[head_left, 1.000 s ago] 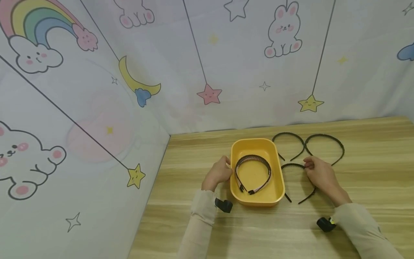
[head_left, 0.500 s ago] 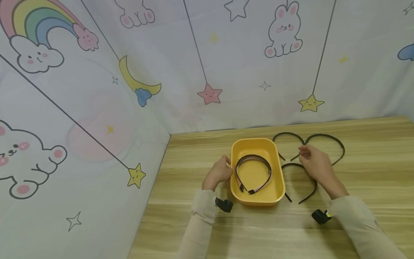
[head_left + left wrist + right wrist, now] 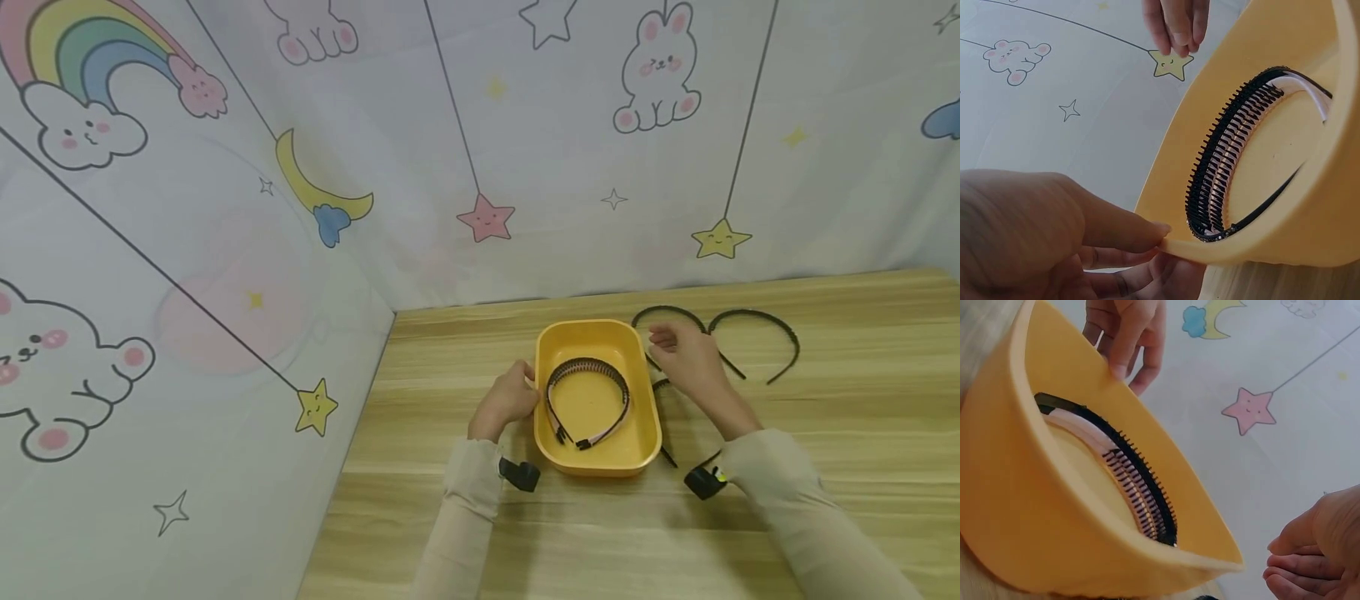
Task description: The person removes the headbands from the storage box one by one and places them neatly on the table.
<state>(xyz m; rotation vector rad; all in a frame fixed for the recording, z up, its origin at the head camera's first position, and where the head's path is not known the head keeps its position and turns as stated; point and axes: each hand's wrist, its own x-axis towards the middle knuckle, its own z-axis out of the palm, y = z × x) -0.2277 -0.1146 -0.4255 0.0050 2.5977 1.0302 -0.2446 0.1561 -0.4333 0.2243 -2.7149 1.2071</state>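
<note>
The left hand (image 3: 508, 397) pinches the left rim of a yellow box (image 3: 592, 468); in the left wrist view its thumb and fingers (image 3: 1159, 232) lie on either side of the rim. Black and pink toothed headbands (image 3: 588, 365) lie together inside the box, also visible in the right wrist view (image 3: 1141, 494). Just right of the box, the right hand (image 3: 693, 367) is above black headbands on the table, its fingers loosely bent and holding nothing in the right wrist view (image 3: 1316, 550). It partly covers the upper left headband (image 3: 667, 307) and the lower headband (image 3: 669, 457).
Another thin black headband (image 3: 793, 337) lies at the back right of the wooden table (image 3: 420, 517). A printed cloth (image 3: 555, 250) stands behind the table and along its left side. Each wrist carries a small black camera.
The right hand has moved left and slightly back, from over the lower headband towards the box's right rim. The back right headband's left leg is uncovered. The left hand and box have stayed put.
</note>
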